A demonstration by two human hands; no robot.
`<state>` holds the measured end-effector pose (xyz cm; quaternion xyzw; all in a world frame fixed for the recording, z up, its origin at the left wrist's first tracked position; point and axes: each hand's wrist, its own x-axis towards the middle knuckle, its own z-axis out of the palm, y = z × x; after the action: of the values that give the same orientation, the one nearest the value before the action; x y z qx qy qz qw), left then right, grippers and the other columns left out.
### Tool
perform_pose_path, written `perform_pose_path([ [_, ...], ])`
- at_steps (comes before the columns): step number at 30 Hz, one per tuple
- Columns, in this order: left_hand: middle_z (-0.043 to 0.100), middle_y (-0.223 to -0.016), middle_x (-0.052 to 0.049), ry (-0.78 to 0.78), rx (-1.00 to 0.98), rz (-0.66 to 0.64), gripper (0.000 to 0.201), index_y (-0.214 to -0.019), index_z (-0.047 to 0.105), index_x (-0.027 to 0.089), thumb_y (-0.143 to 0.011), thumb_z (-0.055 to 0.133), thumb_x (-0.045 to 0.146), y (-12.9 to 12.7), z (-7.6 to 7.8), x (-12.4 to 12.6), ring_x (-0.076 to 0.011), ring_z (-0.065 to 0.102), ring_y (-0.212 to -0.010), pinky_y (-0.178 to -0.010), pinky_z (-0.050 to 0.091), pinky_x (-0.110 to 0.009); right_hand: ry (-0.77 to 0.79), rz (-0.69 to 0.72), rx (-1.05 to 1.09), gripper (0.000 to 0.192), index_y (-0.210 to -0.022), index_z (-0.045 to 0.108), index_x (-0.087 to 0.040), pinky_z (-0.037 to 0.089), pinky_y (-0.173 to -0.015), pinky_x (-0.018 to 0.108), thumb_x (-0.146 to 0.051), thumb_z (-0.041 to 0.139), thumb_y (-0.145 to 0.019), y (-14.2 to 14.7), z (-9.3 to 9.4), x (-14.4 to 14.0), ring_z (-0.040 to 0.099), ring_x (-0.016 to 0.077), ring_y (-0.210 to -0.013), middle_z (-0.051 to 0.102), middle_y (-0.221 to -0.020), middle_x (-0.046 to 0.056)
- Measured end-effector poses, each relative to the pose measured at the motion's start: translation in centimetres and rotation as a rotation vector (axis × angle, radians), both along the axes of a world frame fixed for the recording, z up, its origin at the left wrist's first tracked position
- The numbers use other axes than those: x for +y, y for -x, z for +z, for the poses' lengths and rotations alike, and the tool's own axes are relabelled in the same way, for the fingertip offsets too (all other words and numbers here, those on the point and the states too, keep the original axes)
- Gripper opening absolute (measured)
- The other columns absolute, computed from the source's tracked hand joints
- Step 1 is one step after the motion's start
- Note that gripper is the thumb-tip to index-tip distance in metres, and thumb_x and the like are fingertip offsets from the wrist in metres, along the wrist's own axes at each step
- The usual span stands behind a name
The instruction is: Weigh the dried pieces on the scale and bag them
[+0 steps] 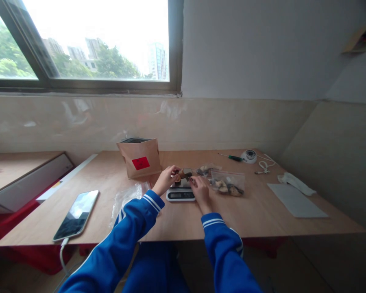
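A small digital scale point(181, 195) with a dark display stands on the table in front of me. Brown and dark dried pieces point(182, 175), which look like dried mushroom, are heaped over its plate. My left hand point(166, 179) is at the plate's left side, fingers closed on a brown dried piece. From the right, my right hand point(200, 189) pinches the edge of a dark dried piece. Clear bags of similar pieces lie just right of the scale, one nearer point(228, 183) and one behind it point(207, 169). An open kraft paper pouch point(142, 158) with a red label stands behind my left hand.
Crumpled clear plastic bags point(129, 197) lie beside my left forearm. A phone point(77, 215) with a cable is at the front left. A screwdriver point(234, 158), a white dome camera point(249, 156), a white sheet point(295, 201) and a white cloth point(297, 183) lie to the right.
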<state>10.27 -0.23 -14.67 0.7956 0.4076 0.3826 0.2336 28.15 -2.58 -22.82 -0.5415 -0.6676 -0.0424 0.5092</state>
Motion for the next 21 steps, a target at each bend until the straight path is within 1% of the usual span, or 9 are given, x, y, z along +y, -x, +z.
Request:
perform_pose_path([
  [2, 0.065, -0.095, -0.006, -0.002, -0.004, 0.040, 0.018, -0.094, 0.061, 0.018, -0.079, 0.051, 0.021, 0.7, 0.0, 0.7, -0.0156, 0.062, -0.085, -0.079, 0.050, -0.029, 0.038, 0.064, -0.042, 0.024, -0.093, 0.065, -0.020, 0.045, -0.073, 0.030, -0.026, 0.042, -0.088, 0.0, 0.1, 0.1, 0.057, 0.0197, -0.080, 0.061, -0.083, 0.006],
  [4, 0.066, -0.094, -0.006, 0.043, -0.011, 0.065, 0.019, -0.094, 0.062, 0.018, -0.078, 0.052, 0.021, 1.3, -0.2, 1.3, -0.0162, 0.063, -0.084, -0.079, 0.050, -0.030, 0.065, 0.086, -0.055, 0.027, -0.095, 0.066, -0.019, 0.046, -0.074, 0.030, -0.018, 0.042, -0.083, 0.1, 0.1, 0.2, 0.057, 0.0202, -0.083, 0.060, -0.086, 0.007],
  [8, 0.068, -0.096, -0.007, 0.149, -0.046, 0.081, 0.024, -0.097, 0.063, 0.017, -0.080, 0.051, 0.027, 1.6, -0.8, 1.9, -0.0177, 0.064, -0.083, -0.076, 0.052, -0.030, 0.060, 0.019, -0.048, 0.034, -0.091, 0.068, -0.019, 0.045, -0.075, 0.032, -0.010, 0.040, -0.075, -0.1, 0.0, 0.3, 0.054, 0.0208, -0.081, 0.057, -0.085, 0.008],
  [10, 0.068, -0.100, -0.008, 0.166, -0.021, 0.047, 0.028, -0.101, 0.063, 0.017, -0.080, 0.051, 0.029, 1.3, -1.1, 2.0, -0.0186, 0.064, -0.087, -0.079, 0.051, -0.030, 0.049, -0.012, -0.029, 0.035, -0.090, 0.069, -0.019, 0.044, -0.076, 0.033, -0.008, 0.038, -0.075, -0.1, -0.1, 0.3, 0.054, 0.0212, -0.082, 0.057, -0.086, 0.008],
  [12, 0.068, -0.104, -0.007, 0.167, 0.047, -0.020, 0.032, -0.108, 0.062, 0.018, -0.079, 0.053, 0.031, 0.9, -1.3, 2.1, -0.0194, 0.063, -0.094, -0.083, 0.050, -0.031, 0.028, -0.017, -0.005, 0.037, -0.094, 0.068, -0.019, 0.044, -0.077, 0.033, -0.007, 0.037, -0.076, -0.2, -0.1, 0.2, 0.054, 0.0214, -0.084, 0.058, -0.088, 0.008],
  [14, 0.067, -0.107, -0.007, 0.151, 0.112, -0.049, 0.035, -0.112, 0.061, 0.019, -0.080, 0.052, 0.031, 0.5, -1.3, 2.2, -0.0198, 0.062, -0.096, -0.086, 0.048, -0.031, -0.001, -0.015, 0.017, 0.037, -0.095, 0.066, -0.019, 0.044, -0.078, 0.033, -0.007, 0.036, -0.078, -0.2, -0.2, 0.2, 0.054, 0.0215, -0.086, 0.059, -0.089, 0.008],
  [18, 0.067, -0.105, -0.007, 0.066, 0.137, 0.019, 0.031, -0.107, 0.062, 0.019, -0.086, 0.041, 0.028, 0.9, -0.3, 2.3, -0.0189, 0.062, -0.096, -0.086, 0.048, -0.030, -0.023, -0.017, 0.081, 0.032, -0.084, 0.064, -0.019, 0.044, -0.077, 0.032, -0.009, 0.034, -0.081, -0.3, -0.3, 0.2, 0.055, 0.0209, -0.085, 0.060, -0.086, 0.007],
  [20, 0.066, -0.103, -0.007, -0.003, 0.135, 0.055, 0.029, -0.102, 0.063, 0.019, -0.086, 0.039, 0.025, 1.6, 0.9, 2.3, -0.0182, 0.061, -0.095, -0.085, 0.048, -0.029, -0.026, -0.032, 0.124, 0.031, -0.081, 0.062, -0.019, 0.043, -0.076, 0.032, -0.009, 0.033, -0.081, -0.4, -0.4, 0.3, 0.055, 0.0207, -0.083, 0.060, -0.084, 0.007],
  [21, 0.065, -0.102, -0.007, -0.055, 0.137, 0.097, 0.029, -0.101, 0.063, 0.019, -0.086, 0.039, 0.024, 2.0, 1.7, 2.2, -0.0182, 0.061, -0.093, -0.085, 0.048, -0.030, -0.026, -0.047, 0.142, 0.030, -0.079, 0.062, -0.019, 0.043, -0.076, 0.032, -0.009, 0.033, -0.081, -0.5, -0.5, 0.3, 0.055, 0.0207, -0.083, 0.059, -0.083, 0.007],
])
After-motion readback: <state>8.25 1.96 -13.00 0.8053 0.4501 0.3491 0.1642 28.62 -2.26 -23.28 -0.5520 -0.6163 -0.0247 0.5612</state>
